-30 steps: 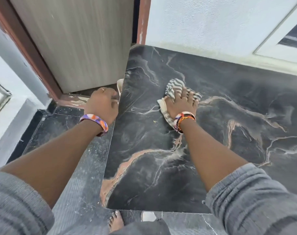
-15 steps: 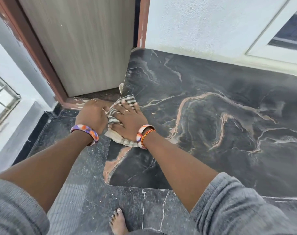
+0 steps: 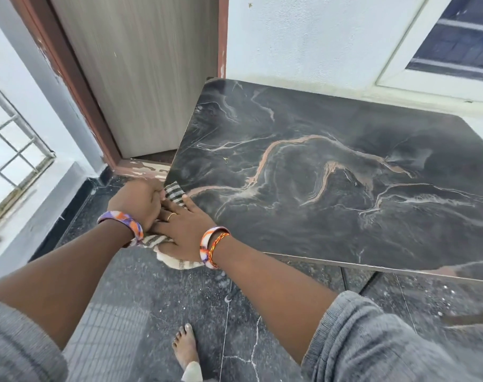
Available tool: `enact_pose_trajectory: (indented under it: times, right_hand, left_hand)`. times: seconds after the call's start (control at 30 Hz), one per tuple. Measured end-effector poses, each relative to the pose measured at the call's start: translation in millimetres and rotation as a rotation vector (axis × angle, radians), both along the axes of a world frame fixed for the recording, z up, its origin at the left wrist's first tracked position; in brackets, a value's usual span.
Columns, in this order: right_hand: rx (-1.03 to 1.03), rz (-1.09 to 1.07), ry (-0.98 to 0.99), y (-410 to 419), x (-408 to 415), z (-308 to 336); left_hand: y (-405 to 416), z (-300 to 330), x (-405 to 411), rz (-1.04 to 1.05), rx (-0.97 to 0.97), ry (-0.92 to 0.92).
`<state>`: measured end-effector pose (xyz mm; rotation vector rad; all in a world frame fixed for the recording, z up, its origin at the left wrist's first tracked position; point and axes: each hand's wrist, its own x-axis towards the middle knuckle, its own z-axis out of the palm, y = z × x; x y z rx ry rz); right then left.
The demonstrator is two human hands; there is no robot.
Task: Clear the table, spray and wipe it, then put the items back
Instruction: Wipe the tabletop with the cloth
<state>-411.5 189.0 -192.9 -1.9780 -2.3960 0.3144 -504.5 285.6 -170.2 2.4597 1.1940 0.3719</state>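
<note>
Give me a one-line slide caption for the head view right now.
Right hand presses a striped cloth at the corner of the marble table, left hand curled alongside.

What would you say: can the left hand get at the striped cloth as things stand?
Probably yes. The left hand sits right against the striped cloth at the table corner; nothing lies between them, though the right hand covers much of it.

Glossy marble-look table [image 3: 331,188], striped woven cloth [image 3: 174,192], wood-grain door [image 3: 141,78]
</note>
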Motion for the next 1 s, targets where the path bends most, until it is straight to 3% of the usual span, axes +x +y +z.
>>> enact_pose_trajectory:
  times: [0.2,0.5,0.77,1.0]
  right_hand:
    - [0.026,0.007,-0.162,-62.8,26.6,-3.5]
    - [-0.011,-0.267,-0.119,-182.3,118.1,-4.4]
    - [-0.009,-0.679,-0.06,-310.3,204.8,-5.2]
    - [0.027,-1.196,0.178,-426.5,292.6,-2.0]
  left_hand:
    - [-51.2,3.1,18.4,-0.19,0.063,0.068]
    - [-126.0,4.0,108.8,-0.489,0.121,0.056]
    - [-200.8,10.8,230.8,-0.798,0.107,-0.018]
    - [-261.0,7.8,328.9,-1.0,0.049,0.009]
